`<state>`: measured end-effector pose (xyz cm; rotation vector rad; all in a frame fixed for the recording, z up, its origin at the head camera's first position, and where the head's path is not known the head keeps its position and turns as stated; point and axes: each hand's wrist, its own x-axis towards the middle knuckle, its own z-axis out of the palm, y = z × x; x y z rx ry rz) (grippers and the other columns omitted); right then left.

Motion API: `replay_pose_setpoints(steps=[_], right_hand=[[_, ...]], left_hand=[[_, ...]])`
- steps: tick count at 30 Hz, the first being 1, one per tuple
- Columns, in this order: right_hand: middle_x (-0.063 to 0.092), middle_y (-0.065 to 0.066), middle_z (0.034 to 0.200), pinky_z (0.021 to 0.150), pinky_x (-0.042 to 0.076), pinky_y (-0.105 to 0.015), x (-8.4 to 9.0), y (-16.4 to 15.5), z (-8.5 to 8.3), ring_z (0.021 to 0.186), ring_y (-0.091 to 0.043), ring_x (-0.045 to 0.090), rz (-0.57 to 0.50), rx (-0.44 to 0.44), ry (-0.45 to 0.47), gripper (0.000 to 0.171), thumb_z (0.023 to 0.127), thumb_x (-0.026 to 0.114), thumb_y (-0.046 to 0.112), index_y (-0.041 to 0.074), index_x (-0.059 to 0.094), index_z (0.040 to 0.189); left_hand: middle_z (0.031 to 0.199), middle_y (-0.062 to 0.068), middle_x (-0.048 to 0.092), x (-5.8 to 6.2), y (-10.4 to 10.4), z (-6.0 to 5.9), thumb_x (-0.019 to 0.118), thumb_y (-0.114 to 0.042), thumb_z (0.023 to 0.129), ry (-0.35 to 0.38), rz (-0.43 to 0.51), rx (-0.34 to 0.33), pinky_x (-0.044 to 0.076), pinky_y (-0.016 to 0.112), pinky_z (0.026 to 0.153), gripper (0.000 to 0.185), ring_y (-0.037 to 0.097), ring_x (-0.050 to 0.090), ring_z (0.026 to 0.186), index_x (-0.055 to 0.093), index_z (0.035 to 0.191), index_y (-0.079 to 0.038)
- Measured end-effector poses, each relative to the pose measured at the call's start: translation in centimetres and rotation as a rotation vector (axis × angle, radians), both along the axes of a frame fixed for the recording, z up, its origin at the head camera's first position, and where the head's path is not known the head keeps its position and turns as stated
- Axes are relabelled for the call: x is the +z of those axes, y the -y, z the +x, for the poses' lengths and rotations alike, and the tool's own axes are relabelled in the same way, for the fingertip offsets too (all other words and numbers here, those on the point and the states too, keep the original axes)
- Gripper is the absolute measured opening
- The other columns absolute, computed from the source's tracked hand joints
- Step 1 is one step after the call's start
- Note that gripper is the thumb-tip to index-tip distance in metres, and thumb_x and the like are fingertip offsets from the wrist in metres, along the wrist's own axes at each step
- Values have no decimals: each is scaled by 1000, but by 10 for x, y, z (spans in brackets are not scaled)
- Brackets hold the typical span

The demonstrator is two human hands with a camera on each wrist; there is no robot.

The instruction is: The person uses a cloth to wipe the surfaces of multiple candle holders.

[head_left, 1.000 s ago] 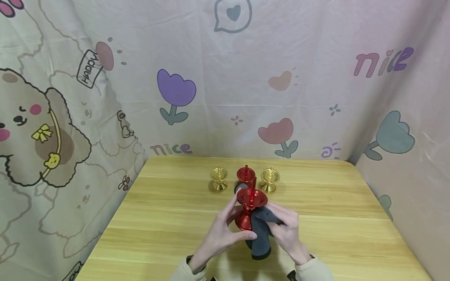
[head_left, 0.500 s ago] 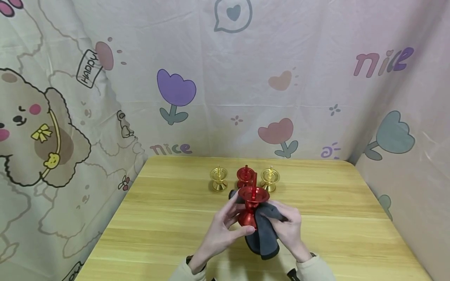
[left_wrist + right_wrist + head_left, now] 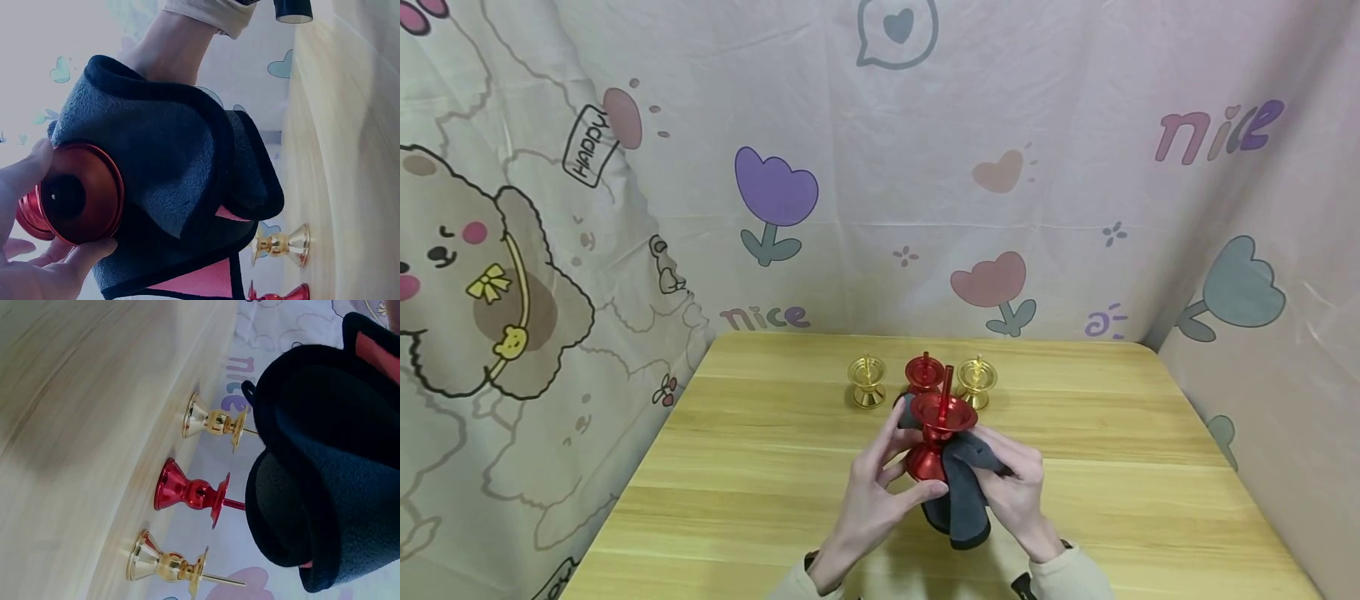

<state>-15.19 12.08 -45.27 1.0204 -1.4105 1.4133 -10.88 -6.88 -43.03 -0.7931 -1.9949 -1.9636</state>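
In the head view, my left hand (image 3: 871,500) holds a red metal candle holder (image 3: 943,413) by its flared foot, thumb at the front and fingers behind. The spike points up, leaning slightly right. My right hand (image 3: 1018,487) pinches a dark grey cloth (image 3: 968,504) against the holder's stem and foot. Black edging trims the cloth, and the left wrist view shows its pink underside (image 3: 197,280). That view also looks at the hollow foot of the red holder (image 3: 105,194). In the right wrist view the cloth (image 3: 350,506) covers the held holder.
Behind the hands, on the wooden table (image 3: 737,467), stand a gold candle holder (image 3: 868,385), a second red one (image 3: 924,372) and another gold one (image 3: 976,380) in a row. Printed curtains (image 3: 865,275) enclose the table's back and sides.
The held red candle holder has risen a little and shifted right, with its spike leaning more to the right. The cloth's hanging folds have swung and the cloth has shifted around the holder.
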Motion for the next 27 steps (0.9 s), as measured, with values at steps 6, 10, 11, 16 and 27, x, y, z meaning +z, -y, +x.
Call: replay_pose_setpoints(steps=[6, 10, 11, 16, 27], right_hand=[[74, -16, 116, 97, 57, -23, -2, -1, 0, 114, -17, 71, -25, 8, 8, 18, 87, 70, -10, -20, 70, 101], [75, -14, 115, 96, 58, -23, -2, -1, 0, 111, -16, 72, -49, 3, 44, 18, 84, 69, -14, -19, 71, 101], [75, -14, 115, 95, 58, -23, -2, -1, 0, 111, -16, 72, -53, 5, 49, 18, 83, 69, -16, -20, 71, 101], [75, -14, 115, 94, 58, -23, 1, 1, 2, 110, -17, 73, -48, 19, 68, 22, 80, 69, -19, -19, 70, 102], [77, -14, 108, 92, 58, -21, 4, -1, 2, 106, -16, 74, -15, 36, 50, 19, 80, 69, -18, -15, 73, 98]], left_hand=[[121, 25, 66, -2, 2, -3, 74, 0, 87, -46, -25, -45, 58, 35, 98, 83, 23, 67, 116, 31, 158, -7], [125, 26, 64, -1, 2, -5, 73, 2, 88, -95, -63, -72, 56, 41, 100, 85, 17, 64, 120, 27, 159, -4], [126, 24, 65, -1, 2, -5, 76, 1, 86, -98, -74, -66, 56, 40, 100, 88, 15, 64, 121, 26, 159, -5], [124, 23, 66, 0, 2, -6, 82, -2, 80, -108, -70, -52, 58, 36, 97, 97, 12, 63, 120, 26, 159, -5], [137, 26, 58, 3, 8, -5, 79, -2, 84, 3, -78, -158, 54, 27, 104, 99, 10, 57, 128, 17, 162, -7]])
